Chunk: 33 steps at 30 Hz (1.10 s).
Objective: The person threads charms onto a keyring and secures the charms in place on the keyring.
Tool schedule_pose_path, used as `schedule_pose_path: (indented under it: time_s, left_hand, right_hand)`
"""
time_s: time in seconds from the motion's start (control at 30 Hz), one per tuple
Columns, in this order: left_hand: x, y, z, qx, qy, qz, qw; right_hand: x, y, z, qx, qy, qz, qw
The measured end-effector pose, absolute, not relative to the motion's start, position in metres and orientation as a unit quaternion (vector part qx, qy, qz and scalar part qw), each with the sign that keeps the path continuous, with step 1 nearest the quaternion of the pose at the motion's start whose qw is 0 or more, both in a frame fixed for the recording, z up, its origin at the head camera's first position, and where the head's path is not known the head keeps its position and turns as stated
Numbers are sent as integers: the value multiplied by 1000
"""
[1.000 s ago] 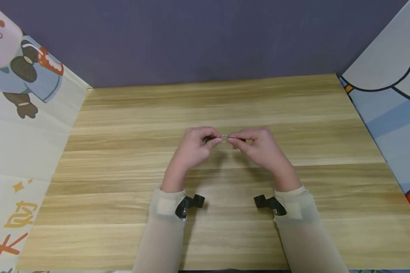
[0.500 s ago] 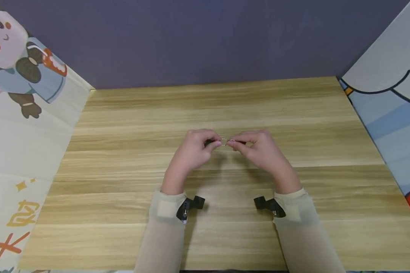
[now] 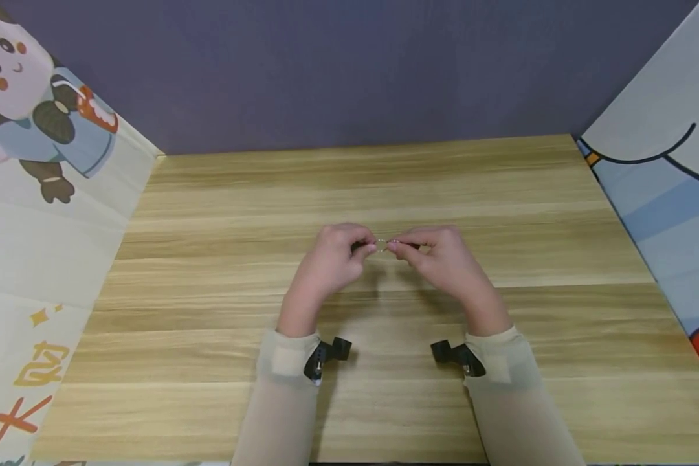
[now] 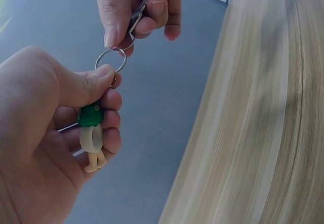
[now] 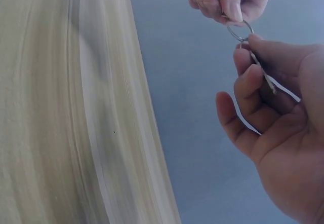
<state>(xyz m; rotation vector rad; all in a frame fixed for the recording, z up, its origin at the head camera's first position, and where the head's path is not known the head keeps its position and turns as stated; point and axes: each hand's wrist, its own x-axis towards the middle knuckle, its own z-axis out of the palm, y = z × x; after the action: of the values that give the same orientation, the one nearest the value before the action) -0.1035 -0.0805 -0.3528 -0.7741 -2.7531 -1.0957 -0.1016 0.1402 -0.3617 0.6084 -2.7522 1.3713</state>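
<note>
My left hand pinches a keychain by its metal ring, thumb against the forefinger. Below the thumb, a small figurine with a green upper part, white body and pale legs hangs across the curled fingers. Opposite it, my right hand pinches a flat metal key near its head, the blade pointing back toward the palm. A second, thinner ring at the key's head meets the keychain's ring between the two hands; whether they are linked is hard to tell. Both hands are held above the table.
The wood-grain table extends around both hands. A dark purple-blue panel stands at the back. Printed cartoon panels flank the left and right sides. Black wrist camera mounts project inward from both sleeves.
The whole head view has shifted slightly, so hands and table appear a little lower. Both hands keep their pinches, with the ring still between them.
</note>
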Motion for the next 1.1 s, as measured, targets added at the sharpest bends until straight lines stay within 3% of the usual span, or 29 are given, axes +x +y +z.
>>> schedule_pose_path:
  time_s: [0.2, 0.57, 1.1]
  left_hand:
    - [-103, -80, -353, -237, -892, -384, 32]
    - [-104, -80, -355, -205, -880, -428, 6]
    - [-105, -84, -352, -202, -878, -434, -9]
  right_hand:
    - [-100, 136, -363, 208, -869, 445, 60]
    - [-106, 136, -375, 345, -813, 421, 207]
    - [-105, 129, -373, 357, -817, 389, 234]
